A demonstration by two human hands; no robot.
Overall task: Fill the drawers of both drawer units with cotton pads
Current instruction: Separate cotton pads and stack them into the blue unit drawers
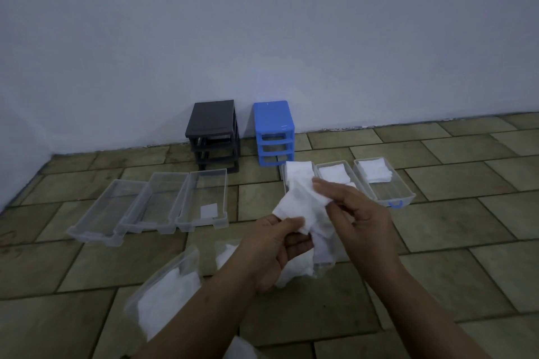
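White cotton pads (303, 207) are hanging between our left hand (271, 251) and right hand (361, 218), both pinching them; the blue-handled drawers (385, 189) are lying just beyond, nearer our right.

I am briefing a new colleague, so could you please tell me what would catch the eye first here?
Both hands, left and right, hold a bunch of white cotton pads in the centre foreground. Behind them a black unit and a blue unit stand empty against the wall. Clear drawers lie on the tiled floor: three on the left, and more, holding pads, on the right.
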